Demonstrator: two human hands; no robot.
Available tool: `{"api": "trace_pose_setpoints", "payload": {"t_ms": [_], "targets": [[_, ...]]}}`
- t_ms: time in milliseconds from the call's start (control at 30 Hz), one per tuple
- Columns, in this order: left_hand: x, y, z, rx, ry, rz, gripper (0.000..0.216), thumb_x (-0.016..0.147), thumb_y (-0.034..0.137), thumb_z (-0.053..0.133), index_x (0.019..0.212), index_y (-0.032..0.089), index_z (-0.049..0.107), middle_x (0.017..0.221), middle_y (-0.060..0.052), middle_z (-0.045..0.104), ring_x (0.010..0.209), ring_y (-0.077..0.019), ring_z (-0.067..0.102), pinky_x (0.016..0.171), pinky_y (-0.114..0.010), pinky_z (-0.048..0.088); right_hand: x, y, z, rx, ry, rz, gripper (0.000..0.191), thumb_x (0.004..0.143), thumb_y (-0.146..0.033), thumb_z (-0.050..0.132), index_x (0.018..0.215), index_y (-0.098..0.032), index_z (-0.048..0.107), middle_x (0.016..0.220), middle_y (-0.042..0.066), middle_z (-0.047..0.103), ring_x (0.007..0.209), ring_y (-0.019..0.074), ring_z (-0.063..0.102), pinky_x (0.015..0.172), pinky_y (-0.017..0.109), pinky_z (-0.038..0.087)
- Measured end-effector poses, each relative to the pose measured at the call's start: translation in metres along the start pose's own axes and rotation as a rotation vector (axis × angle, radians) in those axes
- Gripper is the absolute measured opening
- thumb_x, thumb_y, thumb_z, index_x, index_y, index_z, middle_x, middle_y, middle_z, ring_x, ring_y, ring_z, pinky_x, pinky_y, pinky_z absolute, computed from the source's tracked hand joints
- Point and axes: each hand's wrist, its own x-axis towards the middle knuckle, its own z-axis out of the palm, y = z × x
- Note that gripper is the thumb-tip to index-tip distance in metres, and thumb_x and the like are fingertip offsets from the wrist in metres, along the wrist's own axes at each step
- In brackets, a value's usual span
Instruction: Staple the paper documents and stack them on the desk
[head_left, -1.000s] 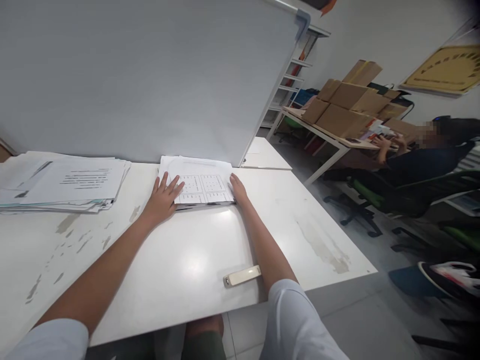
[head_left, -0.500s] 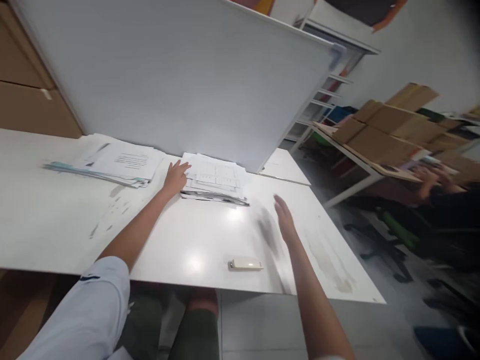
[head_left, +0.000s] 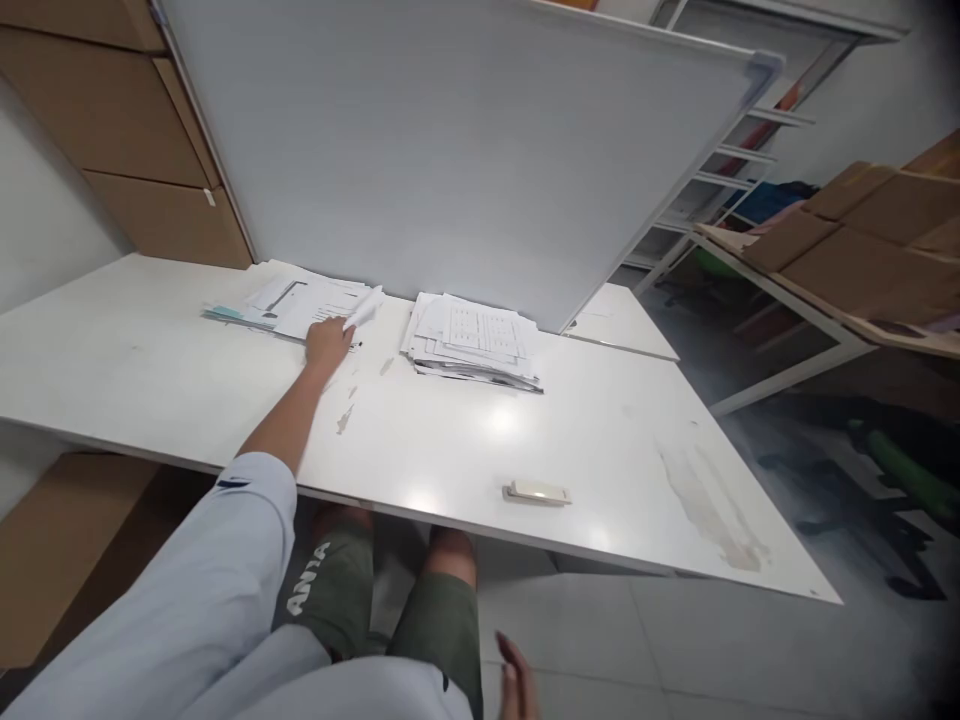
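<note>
My left hand [head_left: 328,343] reaches across the white table [head_left: 450,450] to the left pile of papers [head_left: 289,303] and is closed on the lifted corner of a sheet [head_left: 363,307]. A second, messier stack of printed sheets [head_left: 474,339] lies to the right of that hand, by the foot of the whiteboard. My right hand [head_left: 516,685] hangs below the table's near edge at the bottom of the view, fingers stretched out and holding nothing. A cream stapler [head_left: 538,492] lies near the table's front edge.
A large whiteboard [head_left: 450,150] leans upright along the back of the table. Brown cabinets [head_left: 112,130] stand at the left. At the right a second table carries cardboard boxes [head_left: 862,220], with metal shelving [head_left: 750,130] behind it. My knees in green shorts [head_left: 390,600] show under the table.
My left hand left the right stack and moved left to the other pile, lifting a sheet's corner. My right hand dropped off the table to below its edge. The view turned left.
</note>
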Motion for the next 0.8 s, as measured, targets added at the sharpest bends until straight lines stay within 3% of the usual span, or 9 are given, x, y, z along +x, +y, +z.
{"api": "trace_pose_setpoints", "payload": {"t_ms": [33,67,167,267,333,500,633,800], "targets": [[-0.007,0.003,-0.002,-0.005,0.006,0.022,0.054,0.097,0.041,0.033,0.131,0.008,0.060,0.124,-0.021,0.066,0.120,-0.0345,0.057,0.103,-0.046,0.038,-0.001,-0.011,0.022,0.045,0.030,0.050,0.032,0.078,-0.066,0.047,0.107,-0.079,0.053,0.108,-0.019,0.072,0.104,0.0378,0.069,0.082,0.068,0.057],[-0.013,0.004,-0.003,-0.014,0.015,0.044,0.053,0.097,0.041,0.034,0.130,0.009,0.061,0.122,-0.020,0.067,0.118,-0.0337,0.059,0.102,-0.045,0.039,0.000,-0.026,0.041,0.083,-0.027,0.048,0.032,0.073,-0.069,0.052,0.104,-0.077,0.057,0.110,-0.020,0.071,0.110,0.0380,0.067,0.091,0.070,0.054],[-0.037,0.006,-0.010,-0.056,0.050,0.095,0.051,0.098,0.042,0.037,0.130,0.011,0.062,0.126,-0.017,0.066,0.117,-0.0313,0.060,0.105,-0.043,0.038,0.012,-0.079,0.074,0.145,-0.287,-0.027,0.037,0.075,-0.055,0.065,0.112,-0.061,0.065,0.122,-0.009,0.070,0.121,0.0344,0.062,0.109,0.065,0.043],[-0.075,0.011,-0.019,-0.107,0.069,0.147,0.051,0.099,0.042,0.037,0.130,0.011,0.062,0.131,-0.016,0.065,0.121,-0.0282,0.059,0.111,-0.041,0.034,0.037,-0.130,0.080,0.266,-0.360,-0.001,0.029,0.080,-0.060,0.063,0.103,-0.046,0.074,0.114,0.002,0.073,0.115,0.0359,0.065,0.107,0.065,0.043],[-0.113,0.019,-0.027,-0.134,0.067,0.192,0.052,0.099,0.043,0.037,0.130,0.010,0.062,0.132,-0.016,0.064,0.125,-0.0270,0.058,0.114,-0.040,0.032,0.058,-0.163,0.080,0.449,-0.360,0.080,0.043,0.077,-0.071,0.059,0.099,-0.038,0.074,0.103,0.006,0.075,0.105,0.0357,0.069,0.102,0.063,0.047],[-0.236,0.050,-0.063,-0.194,-0.048,0.234,0.050,0.098,0.046,0.036,0.128,0.018,0.065,0.125,-0.013,0.069,0.122,-0.0281,0.061,0.114,-0.047,0.035,0.093,-0.236,0.079,0.752,-0.549,0.142,0.060,0.071,-0.075,0.067,0.108,-0.028,0.067,0.126,0.009,0.068,0.122,0.0293,0.061,0.103,0.048,0.049],[-0.313,0.067,-0.101,-0.233,-0.161,0.307,0.049,0.099,0.048,0.036,0.133,0.025,0.062,0.128,-0.009,0.067,0.122,-0.0269,0.061,0.114,-0.046,0.038,0.092,-0.260,0.070,0.842,-0.581,0.235,0.057,0.076,-0.070,0.066,0.111,-0.026,0.064,0.120,0.008,0.069,0.115,0.0248,0.064,0.091,0.039,0.055],[-0.345,0.058,-0.110,-0.240,-0.355,0.461,0.059,0.097,0.054,0.036,0.141,0.020,0.055,0.141,-0.010,0.058,0.138,-0.0281,0.047,0.120,-0.047,0.029,0.076,-0.255,0.061,0.956,-0.495,0.285,0.049,0.067,-0.057,0.079,0.100,-0.026,0.060,0.097,0.002,0.073,0.087,0.0210,0.071,0.072,0.034,0.059]]}}
